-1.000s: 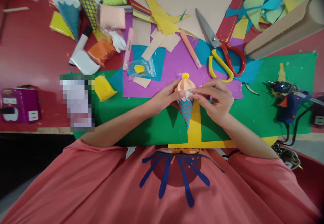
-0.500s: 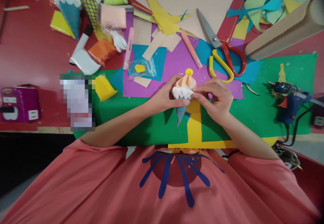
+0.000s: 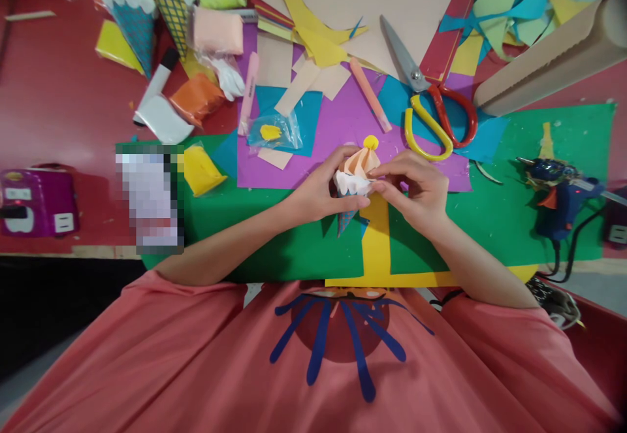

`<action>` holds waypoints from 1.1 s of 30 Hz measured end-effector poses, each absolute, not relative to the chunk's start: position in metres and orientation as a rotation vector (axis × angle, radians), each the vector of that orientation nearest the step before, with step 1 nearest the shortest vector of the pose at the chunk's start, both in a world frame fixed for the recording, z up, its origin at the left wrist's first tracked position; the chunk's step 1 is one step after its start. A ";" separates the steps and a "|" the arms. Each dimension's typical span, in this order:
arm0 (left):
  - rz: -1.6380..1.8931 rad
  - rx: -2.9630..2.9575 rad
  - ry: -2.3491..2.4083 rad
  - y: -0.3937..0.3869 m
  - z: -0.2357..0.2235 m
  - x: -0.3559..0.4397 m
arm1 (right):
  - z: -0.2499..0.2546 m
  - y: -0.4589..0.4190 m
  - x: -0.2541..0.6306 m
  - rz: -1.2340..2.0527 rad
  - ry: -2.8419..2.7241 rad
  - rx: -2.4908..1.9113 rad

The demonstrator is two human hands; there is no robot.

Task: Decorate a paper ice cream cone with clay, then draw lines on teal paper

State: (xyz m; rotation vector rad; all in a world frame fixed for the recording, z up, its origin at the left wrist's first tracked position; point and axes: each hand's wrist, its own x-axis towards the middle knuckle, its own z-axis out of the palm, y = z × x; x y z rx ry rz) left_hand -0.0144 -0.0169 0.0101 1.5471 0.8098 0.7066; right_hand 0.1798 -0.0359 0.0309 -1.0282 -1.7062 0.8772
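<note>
My left hand (image 3: pixel 326 192) is wrapped around a toy ice cream cone (image 3: pixel 353 183), thumb across its front. The cone has a blue, grid-marked paper point, a ruffled white band, a peach swirl and a yellow ball on top. It tilts, with its tip pointing down and slightly left. My right hand (image 3: pixel 414 188) is closed in a pinch, thumb and forefinger on the right edge of the white band. Those fingertips cover the spot they press. Under both hands lie a green sheet (image 3: pixel 274 243) and a purple sheet (image 3: pixel 289 175).
Scissors (image 3: pixel 416 80) lie beyond my right hand. A blue hot glue gun (image 3: pixel 561 208) with a cord is at the right. Clay packets, including a yellow one (image 3: pixel 202 170), a pixelated rectangular object (image 3: pixel 149 198) and more finished cones (image 3: pixel 130 21) lie left. Paper scraps (image 3: pixel 313 74) cover the back.
The toy cone has turned in my left hand, its top leaning further right and its tip drawn up slightly. My right fingertips stay at the white band.
</note>
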 end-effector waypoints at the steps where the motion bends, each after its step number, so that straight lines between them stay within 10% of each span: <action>1: 0.699 1.561 0.825 -0.017 0.011 -0.014 | 0.031 -0.035 0.180 0.907 -1.711 -1.029; 13: 0.628 1.540 0.819 -0.018 0.014 -0.015 | 0.039 -0.025 0.186 1.454 -1.655 -0.985; 33: 0.612 1.562 0.853 -0.019 0.015 -0.014 | 0.039 -0.031 0.182 1.329 -1.661 -1.123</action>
